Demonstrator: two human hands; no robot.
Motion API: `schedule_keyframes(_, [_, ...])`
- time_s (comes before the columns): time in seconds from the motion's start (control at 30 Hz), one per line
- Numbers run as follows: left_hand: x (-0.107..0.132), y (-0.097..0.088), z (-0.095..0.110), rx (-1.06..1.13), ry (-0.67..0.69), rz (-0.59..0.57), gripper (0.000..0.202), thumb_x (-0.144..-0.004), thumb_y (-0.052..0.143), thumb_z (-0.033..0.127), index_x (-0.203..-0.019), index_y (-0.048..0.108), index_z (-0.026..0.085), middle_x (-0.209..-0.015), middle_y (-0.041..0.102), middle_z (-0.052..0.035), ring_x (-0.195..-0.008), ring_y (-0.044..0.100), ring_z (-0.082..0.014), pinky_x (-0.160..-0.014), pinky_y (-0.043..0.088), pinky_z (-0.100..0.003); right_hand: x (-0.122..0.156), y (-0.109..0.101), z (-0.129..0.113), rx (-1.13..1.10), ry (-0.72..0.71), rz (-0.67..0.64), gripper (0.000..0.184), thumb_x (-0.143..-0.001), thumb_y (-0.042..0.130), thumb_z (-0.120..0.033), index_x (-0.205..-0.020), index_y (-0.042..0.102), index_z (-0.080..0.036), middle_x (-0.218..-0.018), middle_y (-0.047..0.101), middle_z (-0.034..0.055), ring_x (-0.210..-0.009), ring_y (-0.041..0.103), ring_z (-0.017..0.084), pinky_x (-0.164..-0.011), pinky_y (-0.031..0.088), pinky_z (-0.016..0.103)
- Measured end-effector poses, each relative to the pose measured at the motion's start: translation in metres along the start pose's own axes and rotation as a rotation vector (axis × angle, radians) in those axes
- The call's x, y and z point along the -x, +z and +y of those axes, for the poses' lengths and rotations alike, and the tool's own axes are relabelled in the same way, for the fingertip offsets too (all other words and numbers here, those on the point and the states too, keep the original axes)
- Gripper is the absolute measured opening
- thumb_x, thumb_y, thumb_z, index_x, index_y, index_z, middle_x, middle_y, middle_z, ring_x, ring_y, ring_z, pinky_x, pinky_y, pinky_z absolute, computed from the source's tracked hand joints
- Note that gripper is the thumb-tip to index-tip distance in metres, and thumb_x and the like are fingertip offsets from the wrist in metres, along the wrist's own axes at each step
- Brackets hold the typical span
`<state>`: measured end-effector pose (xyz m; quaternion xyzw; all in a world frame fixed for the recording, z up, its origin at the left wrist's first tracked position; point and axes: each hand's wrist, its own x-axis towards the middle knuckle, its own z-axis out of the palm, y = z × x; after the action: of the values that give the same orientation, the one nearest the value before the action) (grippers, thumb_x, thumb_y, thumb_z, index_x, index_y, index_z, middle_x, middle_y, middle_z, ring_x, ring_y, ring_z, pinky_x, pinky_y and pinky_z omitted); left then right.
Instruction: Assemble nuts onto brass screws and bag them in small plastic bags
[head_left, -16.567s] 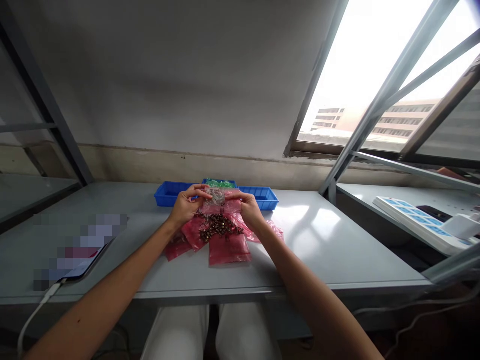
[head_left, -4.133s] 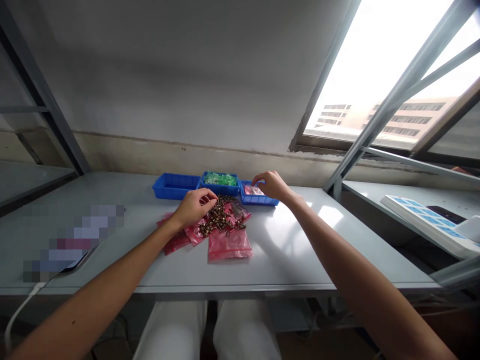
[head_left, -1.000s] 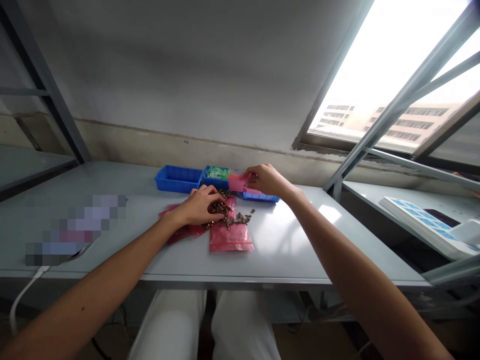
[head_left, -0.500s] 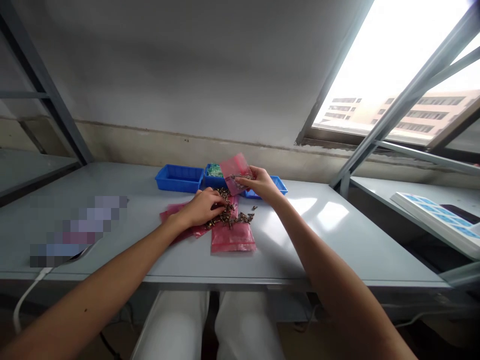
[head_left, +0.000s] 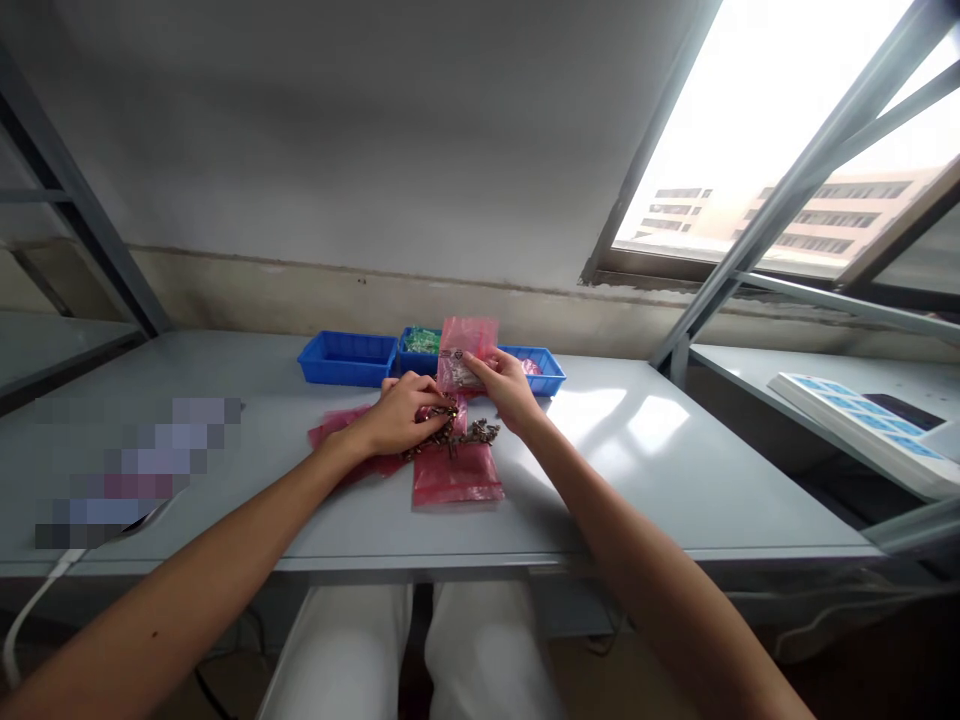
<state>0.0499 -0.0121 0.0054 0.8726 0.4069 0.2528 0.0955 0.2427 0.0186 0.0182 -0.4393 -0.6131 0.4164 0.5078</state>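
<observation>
My right hand (head_left: pixel 507 386) pinches a small pink plastic bag (head_left: pixel 466 352) and holds it upright above the table. My left hand (head_left: pixel 402 414) is curled over a heap of small brass-coloured parts (head_left: pixel 459 434), its fingers closed among them. The heap lies on several flat pink bags (head_left: pixel 455 478) on the grey table (head_left: pixel 645 470). Just behind stand three blue trays: an empty-looking left one (head_left: pixel 346 358), a middle one (head_left: pixel 417 347) with green pieces, and a right one (head_left: pixel 541 368) with pink bags inside.
A phone on a white cable (head_left: pixel 30 610) lies at the table's left, partly blurred out. To the right, a second shelf holds a white and blue tray (head_left: pixel 862 432). Metal rack posts rise at both sides, and a window is at the upper right.
My right hand took a pink bag from the right blue tray and brought it in over the heap. My left hand stayed on the brass parts.
</observation>
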Motion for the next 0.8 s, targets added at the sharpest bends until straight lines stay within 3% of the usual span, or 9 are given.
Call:
schedule_keyframes(0.1, [-0.003,-0.002,0.0,0.093,-0.094,0.117,0.032,-0.087,0.056,0.047,-0.1,0.074,0.024,-0.107,0.067,-0.0045,-0.103,0.055,-0.0243,-0.094,0.038,-0.041,0.002,0.008,0.002,-0.193,-0.003,0.068,0.045,-0.068,0.074,-0.06,-0.077,0.057,-0.02,-0.072,0.062,0.001,-0.07,0.06,0.016,-0.062,0.05,0.028])
schedule_keyframes(0.23, [-0.006,-0.003,0.0,0.253,-0.186,0.245,0.033,-0.084,0.059,0.048,-0.094,0.073,0.02,-0.095,0.069,-0.0047,-0.092,0.06,-0.0224,-0.086,0.044,-0.034,0.008,0.017,0.001,-0.39,0.038,0.021,0.04,-0.064,0.08,-0.051,-0.076,0.061,-0.017,-0.077,0.065,0.0037,-0.069,0.061,0.015,-0.066,0.052,0.028])
schedule_keyframes(0.5, [-0.01,-0.001,-0.007,0.754,-0.354,0.382,0.035,-0.076,0.068,0.05,-0.084,0.065,0.016,-0.074,0.065,-0.0016,-0.062,0.055,-0.0143,-0.055,0.041,-0.025,0.018,0.024,-0.004,-0.37,0.15,-0.062,0.038,-0.067,0.081,-0.046,-0.091,0.07,-0.019,-0.09,0.071,0.0055,-0.075,0.065,0.017,-0.064,0.053,0.028])
schedule_keyframes(0.67, [-0.013,-0.004,-0.011,0.912,-0.377,0.523,0.033,-0.07,0.074,0.046,-0.079,0.062,0.017,-0.071,0.062,0.0013,-0.065,0.055,-0.0118,-0.061,0.041,-0.022,0.012,0.016,-0.004,-0.409,0.105,-0.06,0.037,-0.071,0.076,-0.049,-0.092,0.069,-0.02,-0.091,0.07,0.0054,-0.077,0.065,0.017,-0.068,0.053,0.029])
schedule_keyframes(0.8, [-0.013,-0.004,-0.016,0.94,-0.396,0.533,0.039,-0.067,0.076,0.049,-0.084,0.062,0.017,-0.071,0.064,0.0012,-0.064,0.055,-0.012,-0.061,0.041,-0.023,0.006,0.009,0.001,-0.395,0.022,-0.057,0.033,-0.071,0.077,-0.043,-0.092,0.071,-0.019,-0.095,0.071,0.0057,-0.083,0.065,0.017,-0.076,0.051,0.029])
